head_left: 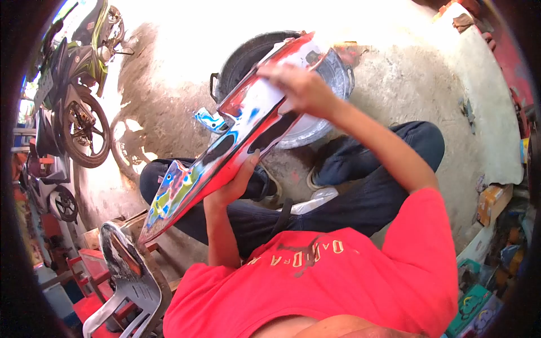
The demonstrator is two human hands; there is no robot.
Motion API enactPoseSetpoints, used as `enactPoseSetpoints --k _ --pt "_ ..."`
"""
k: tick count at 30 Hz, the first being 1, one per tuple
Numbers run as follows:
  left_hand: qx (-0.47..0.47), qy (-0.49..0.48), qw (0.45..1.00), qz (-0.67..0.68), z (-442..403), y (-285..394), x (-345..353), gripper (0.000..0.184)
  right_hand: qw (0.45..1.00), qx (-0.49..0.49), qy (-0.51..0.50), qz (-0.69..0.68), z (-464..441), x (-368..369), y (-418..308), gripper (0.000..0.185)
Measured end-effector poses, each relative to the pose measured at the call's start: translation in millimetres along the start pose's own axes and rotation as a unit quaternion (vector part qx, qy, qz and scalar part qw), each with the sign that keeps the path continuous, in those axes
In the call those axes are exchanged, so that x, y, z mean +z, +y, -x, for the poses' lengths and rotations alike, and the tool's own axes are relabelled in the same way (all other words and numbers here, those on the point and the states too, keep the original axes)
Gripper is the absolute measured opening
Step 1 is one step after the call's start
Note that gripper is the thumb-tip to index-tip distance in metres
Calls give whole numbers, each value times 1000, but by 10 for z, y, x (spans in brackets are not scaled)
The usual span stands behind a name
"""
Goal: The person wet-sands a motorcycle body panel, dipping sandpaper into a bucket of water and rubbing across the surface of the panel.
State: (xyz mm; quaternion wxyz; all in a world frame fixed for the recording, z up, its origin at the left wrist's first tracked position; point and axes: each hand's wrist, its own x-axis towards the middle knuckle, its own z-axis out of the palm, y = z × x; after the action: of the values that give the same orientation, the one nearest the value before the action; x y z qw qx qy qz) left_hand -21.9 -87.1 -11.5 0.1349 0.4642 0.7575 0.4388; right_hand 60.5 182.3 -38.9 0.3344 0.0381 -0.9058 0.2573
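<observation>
A long motorcycle body panel [242,132], patched in red, white, black, blue and green, lies slantwise across my view, over my legs and a basin. My left hand [239,179] grips its lower edge near the middle, thumb on the painted face and the other fingers behind. Across the upper part lies my right hand [301,89], its fingers bent together and pressed to the surface, slightly blurred; anything under them is hidden. Behind the panel's top end stands a dark round basin [225,76] with side handles and a greyish inner wall.
A smaller blue-and-white painted piece [211,120] is beside the basin. Motorcycles [84,129] stand at the left. A grey plastic chair [138,287] is near the panel's lower tip. Toward the right are a pale slab [490,101], a cardboard box [493,204] and green packages [473,304].
</observation>
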Motion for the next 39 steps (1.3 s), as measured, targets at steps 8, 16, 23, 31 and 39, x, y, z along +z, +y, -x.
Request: enactPoseSetpoints --k 8,16,23,31,39 --pt "-3 12 999 33 0 -55 19 20 991 118 5 54 100 29 260 37" --pt "-47 -1 999 23 3 39 42 21 971 230 -2 65 139 -91 736 40" --pt "10 8 1000 12 -59 -56 3 20 999 -2 -6 -38 6 29 -242 37" --pt "-48 58 988 135 -90 -12 -27 25 907 403 57 111 452 -90 1298 42" --pt "-125 106 953 254 -110 -21 -62 33 868 439 -176 152 1377 242 1852 36"
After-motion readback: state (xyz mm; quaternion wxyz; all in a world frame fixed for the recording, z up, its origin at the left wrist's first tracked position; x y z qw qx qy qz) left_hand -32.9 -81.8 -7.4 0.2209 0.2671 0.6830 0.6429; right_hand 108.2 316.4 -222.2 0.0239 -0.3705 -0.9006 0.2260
